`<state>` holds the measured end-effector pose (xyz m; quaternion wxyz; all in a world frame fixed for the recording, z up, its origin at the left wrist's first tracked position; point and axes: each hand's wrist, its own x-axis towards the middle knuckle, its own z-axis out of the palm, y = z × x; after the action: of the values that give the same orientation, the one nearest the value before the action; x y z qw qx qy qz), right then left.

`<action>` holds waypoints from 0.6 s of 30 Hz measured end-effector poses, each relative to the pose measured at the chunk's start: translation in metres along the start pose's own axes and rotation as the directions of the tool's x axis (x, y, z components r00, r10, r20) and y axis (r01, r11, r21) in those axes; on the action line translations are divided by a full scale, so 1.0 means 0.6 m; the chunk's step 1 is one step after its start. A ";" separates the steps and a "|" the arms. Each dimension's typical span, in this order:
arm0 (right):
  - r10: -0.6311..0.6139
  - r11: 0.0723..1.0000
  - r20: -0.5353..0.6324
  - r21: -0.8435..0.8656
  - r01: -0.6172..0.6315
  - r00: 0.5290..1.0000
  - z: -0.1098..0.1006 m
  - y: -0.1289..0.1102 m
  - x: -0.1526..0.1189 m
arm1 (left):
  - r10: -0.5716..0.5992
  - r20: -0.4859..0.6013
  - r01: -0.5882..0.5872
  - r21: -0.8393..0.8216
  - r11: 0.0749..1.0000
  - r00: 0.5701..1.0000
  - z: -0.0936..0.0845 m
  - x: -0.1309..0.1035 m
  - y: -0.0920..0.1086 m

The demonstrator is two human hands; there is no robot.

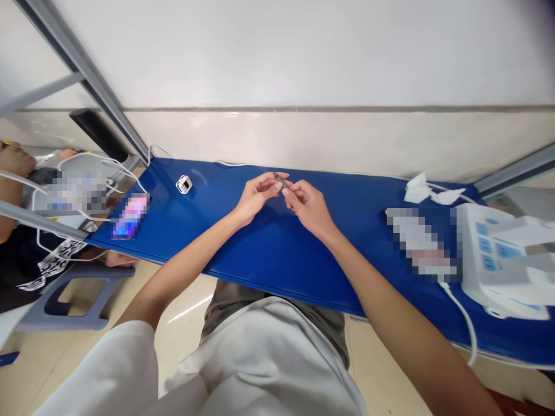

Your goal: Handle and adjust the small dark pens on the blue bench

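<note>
Above the middle of the blue table (pixel 243 254), my left hand (pixel 256 196) and my right hand (pixel 309 205) meet with fingers pinched. Between them is a small, slim dark grey stick-like object (pixel 281 181) with a blackish tip. Its tip points up and away from me, and the fingers cover part of it. Thumb and fingers of both hands press on it. Its exact kind is too small to make out. A small white box-like item with black parts (pixel 184 184) lies on the table, left of my hands.
On the left lies a phone with a blurred screen (pixel 130 216). To the right are another blurred phone-like device (pixel 418 240) with a white cable (pixel 466 323), crumpled tissue (pixel 418 188) and a white appliance (pixel 481 271). Beyond the left frame post (pixel 97 86), another person's hand (pixel 17 159) shows.
</note>
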<state>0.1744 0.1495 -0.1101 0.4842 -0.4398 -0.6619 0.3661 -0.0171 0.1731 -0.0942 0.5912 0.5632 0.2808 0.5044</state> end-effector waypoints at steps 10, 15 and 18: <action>-0.004 1.000 0.015 -0.024 0.005 1.000 -0.002 0.000 0.000 | 0.018 0.013 -0.018 0.008 1.000 1.000 -0.004 0.002 -0.005; -0.023 0.998 -0.012 -0.051 0.023 1.000 0.000 -0.002 -0.001 | -0.016 -0.065 0.015 -0.026 1.000 0.998 -0.003 0.005 -0.014; -0.024 0.998 -0.012 -0.059 0.023 1.000 0.001 -0.004 -0.001 | -0.027 -0.082 0.026 -0.012 1.000 0.996 -0.009 0.008 -0.016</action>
<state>0.1736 0.1479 -0.1085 0.4794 -0.4483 -0.6744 0.3382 -0.0178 0.1809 -0.1034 0.5887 0.5351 0.3096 0.5208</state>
